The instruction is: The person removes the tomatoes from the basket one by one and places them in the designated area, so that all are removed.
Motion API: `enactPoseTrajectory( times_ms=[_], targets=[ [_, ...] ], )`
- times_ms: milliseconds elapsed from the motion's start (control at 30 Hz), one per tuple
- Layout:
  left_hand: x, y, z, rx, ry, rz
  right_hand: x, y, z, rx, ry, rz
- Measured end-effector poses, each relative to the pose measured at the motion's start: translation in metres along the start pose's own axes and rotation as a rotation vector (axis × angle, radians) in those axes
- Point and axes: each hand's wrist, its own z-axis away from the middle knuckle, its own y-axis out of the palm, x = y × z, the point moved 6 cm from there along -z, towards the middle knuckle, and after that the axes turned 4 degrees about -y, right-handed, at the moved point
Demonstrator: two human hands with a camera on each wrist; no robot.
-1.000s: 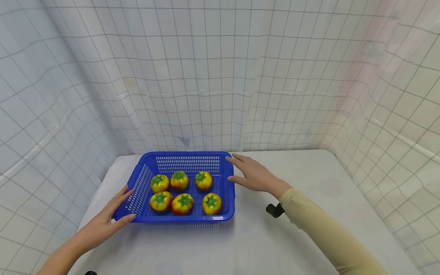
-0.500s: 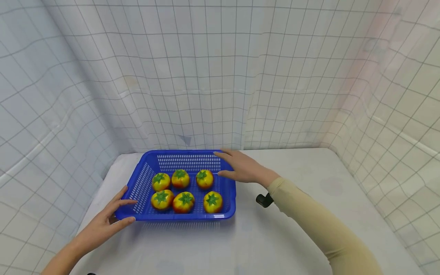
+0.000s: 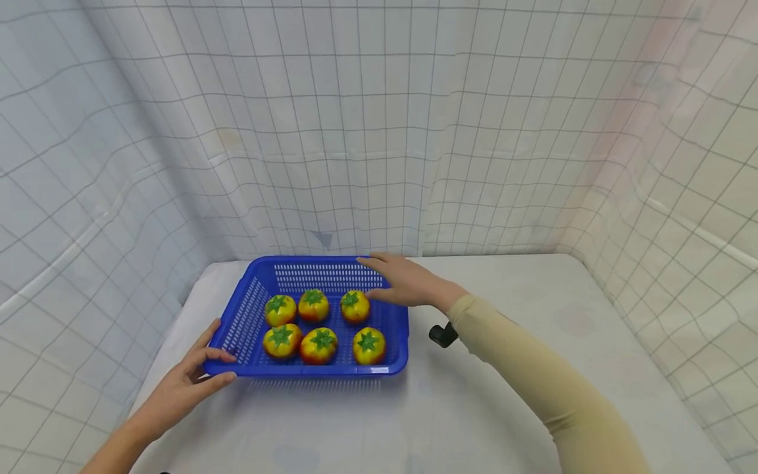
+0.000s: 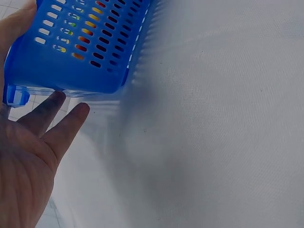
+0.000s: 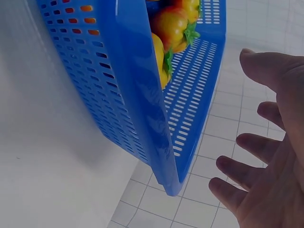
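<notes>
- Basket (image 3: 346,370), blue and slotted, stands on the white table (image 3: 331,428); six fruits (image 3: 318,347) lie in it, three in the far row and three in the near; each is yellow and red with a green leafy top.
- Left hand (image 3: 180,390) is at the basket's near left corner; fingers spread about it, thumb apart from them; whether they press on it I cannot tell.
- Right hand (image 3: 408,282) hangs over the right rim, toward the far corner; fingers and thumb spread, apart from the basket in the right wrist view.
- Sleeve (image 3: 533,382), tan, covers the right arm; gridded curtain (image 3: 379,131) behind.
</notes>
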Motion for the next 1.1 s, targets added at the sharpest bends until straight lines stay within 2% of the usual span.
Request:
enactPoseTrajectory(
  times_ms=[233,533,867,967,1100],
  targets=[
    [-0.005,-0.006,-0.002,-0.007,-0.001,-0.051,0.000,0.002,-0.014,0.073,0.023,-0.063],
    [-0.015,-0.012,-0.005,0.037,0.016,-0.072,0.003,0.006,-0.032,0.137,0.054,-0.142],
    [-0.012,-0.010,-0.004,0.031,0.013,0.000,-0.002,0.018,-0.046,0.203,0.192,-0.271],
    [-0.010,-0.009,-0.003,0.037,0.013,0.032,-0.001,0.023,-0.050,0.239,0.216,-0.305],
    [-0.008,-0.008,-0.002,0.050,-0.001,0.074,0.000,0.028,-0.055,0.280,0.218,-0.289]
  ],
)
